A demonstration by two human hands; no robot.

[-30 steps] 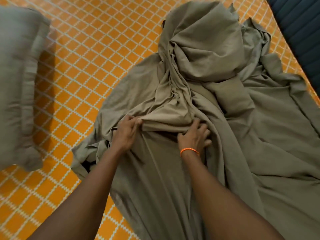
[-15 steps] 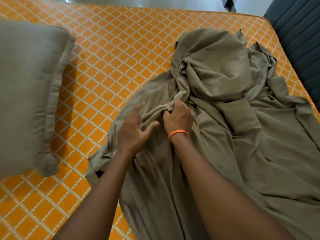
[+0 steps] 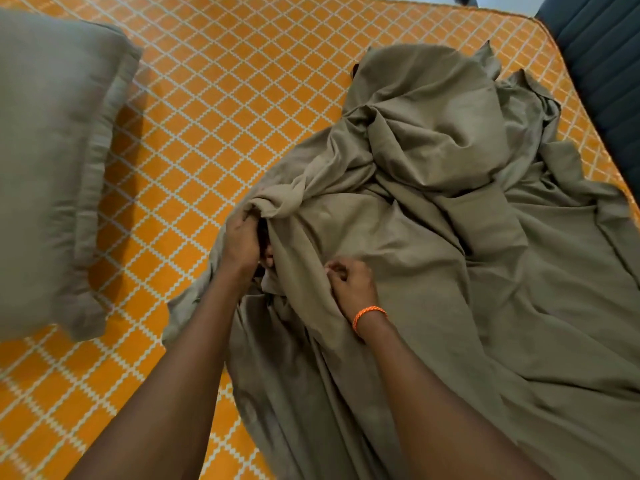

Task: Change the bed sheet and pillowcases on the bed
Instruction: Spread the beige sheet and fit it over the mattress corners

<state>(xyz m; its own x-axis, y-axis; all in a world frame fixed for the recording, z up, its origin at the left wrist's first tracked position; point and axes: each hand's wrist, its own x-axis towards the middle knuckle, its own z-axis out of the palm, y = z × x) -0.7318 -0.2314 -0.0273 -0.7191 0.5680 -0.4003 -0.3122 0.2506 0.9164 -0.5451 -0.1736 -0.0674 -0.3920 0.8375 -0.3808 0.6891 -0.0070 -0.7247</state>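
The crumpled olive sheet (image 3: 433, 209) lies heaped on the right of the orange mattress (image 3: 214, 109). The left hand (image 3: 242, 244) grips a raised fold; the right hand (image 3: 353, 285) pinches cloth nearby. A pillow (image 3: 48, 161) rests at left.

A bed with an orange mattress (image 3: 214, 109) patterned in a white diamond lattice carries two things. A grey-green pillow in a flanged fabric case (image 3: 48, 161) lies at its left side. A crumpled olive-grey cloth bed sheet (image 3: 450, 237) lies bunched over its right half.
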